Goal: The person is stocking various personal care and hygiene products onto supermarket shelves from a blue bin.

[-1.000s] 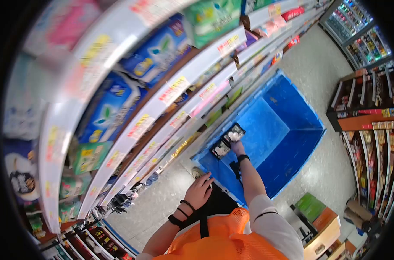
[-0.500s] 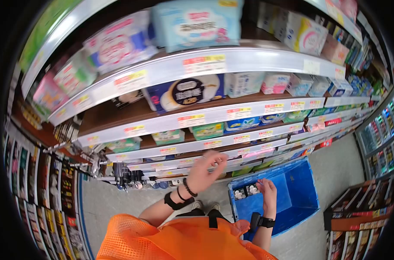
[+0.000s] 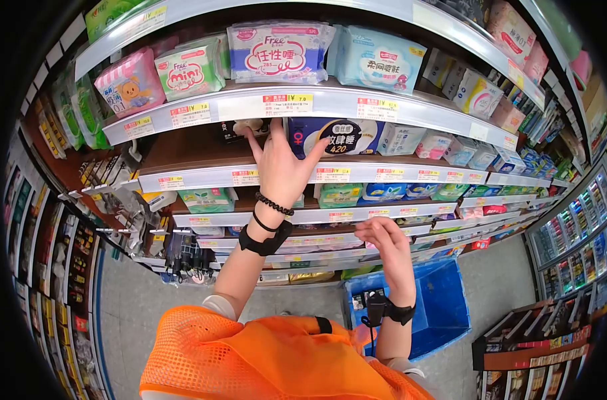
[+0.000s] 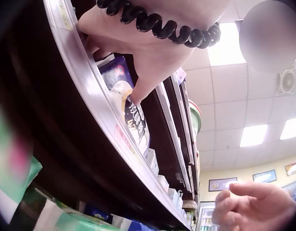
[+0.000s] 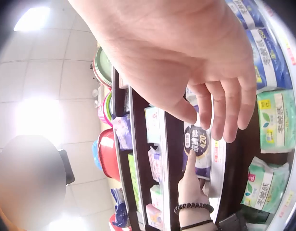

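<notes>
My left hand [image 3: 283, 160] reaches onto a middle shelf, fingers spread around the left end of a dark purple pack of sanitary pads [image 3: 367, 130] marked 420. In the left wrist view, the thumb tip lies against the front of this pack [image 4: 132, 115], while the other fingers extend past its end, partly hidden. Beside those fingers, a black pack [image 3: 240, 129] sits further back. My right hand [image 3: 391, 257] hovers lower, before the shelves, its fingers loosely bent and holding nothing; the right wrist view shows this hand [image 5: 186, 62] from its palm side.
A blue crate [image 3: 440, 300] stands on the floor at right, with black packs [image 3: 365, 298] inside. Pink, purple and light blue pad packs [image 3: 380, 60] line the shelf above; green packs [image 3: 340, 197] fill the one below. Shelf lips with price tags [image 3: 287, 103] run across. Another rack [image 3: 537, 350] stands lower right.
The view has swung from the crate up to the shelves. My left hand has risen to the purple pack. My right hand has left the black packs in the crate and come up empty.
</notes>
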